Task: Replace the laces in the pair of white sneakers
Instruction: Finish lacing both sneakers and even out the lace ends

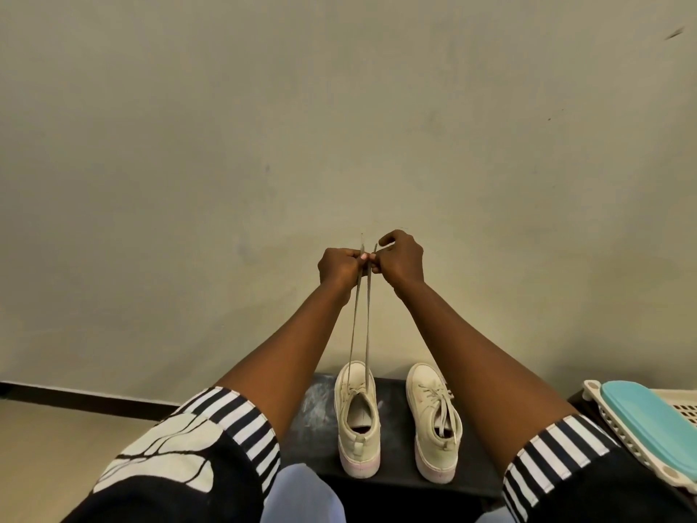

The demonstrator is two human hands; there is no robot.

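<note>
Evidently mid-lacing on the left sneaker (356,417), standing on the dark worktop (392,428) just beside the laced right sneaker (433,420). Pinches one end of the grey lace (369,318) in the left hand (339,268), the other in the right hand (401,260), both raised high, strands taut. Next, likely calls for lowering the ends and crossing them through the upper eyelets, lengths kept matched.

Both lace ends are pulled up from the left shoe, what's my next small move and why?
Probably level the two tips first: the left hand and right hand pinch the lace taut above the left sneaker, and one tip stands slightly higher.
</note>
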